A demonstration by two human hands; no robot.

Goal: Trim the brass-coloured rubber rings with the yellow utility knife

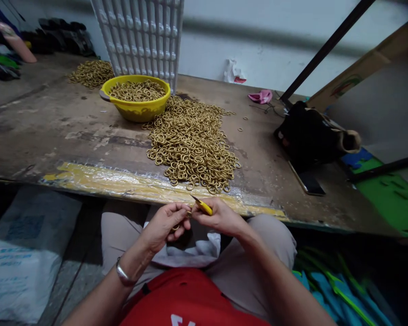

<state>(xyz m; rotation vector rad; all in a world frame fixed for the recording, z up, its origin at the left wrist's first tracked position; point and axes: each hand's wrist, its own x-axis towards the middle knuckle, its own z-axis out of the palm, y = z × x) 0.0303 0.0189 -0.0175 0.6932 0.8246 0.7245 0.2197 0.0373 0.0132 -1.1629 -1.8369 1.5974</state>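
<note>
My left hand (165,224) is closed on a small brass ring (175,227), held over my lap just below the table's front edge. My right hand (217,216) grips a yellow-handled knife (201,206), its blade pointing up-left toward the ring. The two hands almost touch. A white cloth (197,251) lies on my lap beneath them. On the table right above lies a big heap of brass rings (190,140). A yellow bowl (136,110) further back holds more rings.
A worn wooden table (54,131) with yellow tape along its front edge. A white plastic grid crate (143,36) stands behind the bowl. A second ring pile (91,72) lies back left. A black bag (309,133) and a phone (308,183) sit right. A white sack (17,271) lies on the floor.
</note>
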